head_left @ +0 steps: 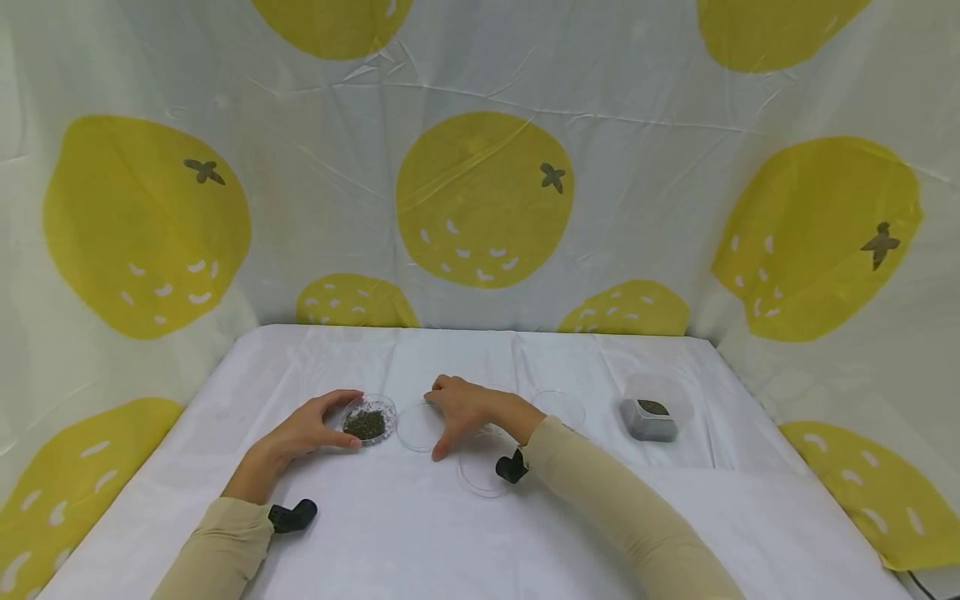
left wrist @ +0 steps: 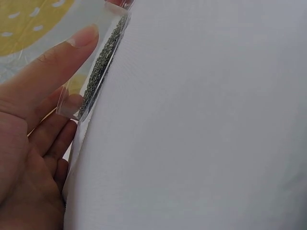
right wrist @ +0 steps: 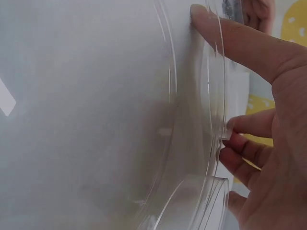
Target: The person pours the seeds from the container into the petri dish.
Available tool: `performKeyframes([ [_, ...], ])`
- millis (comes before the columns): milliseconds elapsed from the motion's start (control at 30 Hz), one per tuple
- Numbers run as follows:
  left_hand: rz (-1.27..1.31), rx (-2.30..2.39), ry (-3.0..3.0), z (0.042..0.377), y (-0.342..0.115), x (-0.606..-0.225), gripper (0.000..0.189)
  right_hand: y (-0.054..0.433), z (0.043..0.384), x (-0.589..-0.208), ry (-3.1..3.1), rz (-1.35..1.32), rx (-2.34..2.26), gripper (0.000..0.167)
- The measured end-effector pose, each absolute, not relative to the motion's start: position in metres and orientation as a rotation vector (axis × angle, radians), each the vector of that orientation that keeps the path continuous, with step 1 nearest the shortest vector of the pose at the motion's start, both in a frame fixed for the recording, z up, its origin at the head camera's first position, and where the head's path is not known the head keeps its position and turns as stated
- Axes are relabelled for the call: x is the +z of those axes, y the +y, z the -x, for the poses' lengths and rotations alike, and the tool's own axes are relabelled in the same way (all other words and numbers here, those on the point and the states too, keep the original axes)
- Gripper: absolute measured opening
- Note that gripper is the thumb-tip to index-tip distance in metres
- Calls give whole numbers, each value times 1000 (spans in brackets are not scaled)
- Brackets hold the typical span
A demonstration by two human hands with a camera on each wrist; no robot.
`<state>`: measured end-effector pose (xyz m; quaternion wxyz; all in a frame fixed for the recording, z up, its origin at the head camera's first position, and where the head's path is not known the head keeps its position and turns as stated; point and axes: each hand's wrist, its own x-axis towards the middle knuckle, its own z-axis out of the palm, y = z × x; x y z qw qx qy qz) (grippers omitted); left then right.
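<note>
On the white cloth, my left hand [head_left: 303,429] holds a clear petri dish [head_left: 390,407] by its sides, thumb at the near side and fingers at the far side. Dark green dried flakes [head_left: 365,424] lie in it, and the left wrist view shows them as a layer [left wrist: 100,67] behind the clear wall. Just to its right, my right hand [head_left: 467,408] spans a second clear dish [head_left: 416,429] with nothing in it. Seen from the right wrist, the thumb [right wrist: 230,40] and fingertips [right wrist: 232,125] are at the rim of that clear dish.
A clear round dish [head_left: 480,490] lies under the right wrist, and another [head_left: 558,393] lies behind the right forearm. Farther right stands a small plastic tub [head_left: 649,427] with dark green flakes, its clear lid raised behind. A lemon-print curtain [head_left: 480,67] hangs at the back.
</note>
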<state>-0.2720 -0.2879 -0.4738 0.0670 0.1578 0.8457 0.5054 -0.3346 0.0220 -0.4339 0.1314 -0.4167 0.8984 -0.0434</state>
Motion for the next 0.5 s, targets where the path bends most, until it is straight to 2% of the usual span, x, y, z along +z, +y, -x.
performKeyframes([
  [167,-476,1528,2550,273,-286,-473,86,18,338,-435,2628,1252,-61,86],
  [500,-461,1511,2561,272,-288,-476,85,16,343,-434,2636,1233,-276,91],
])
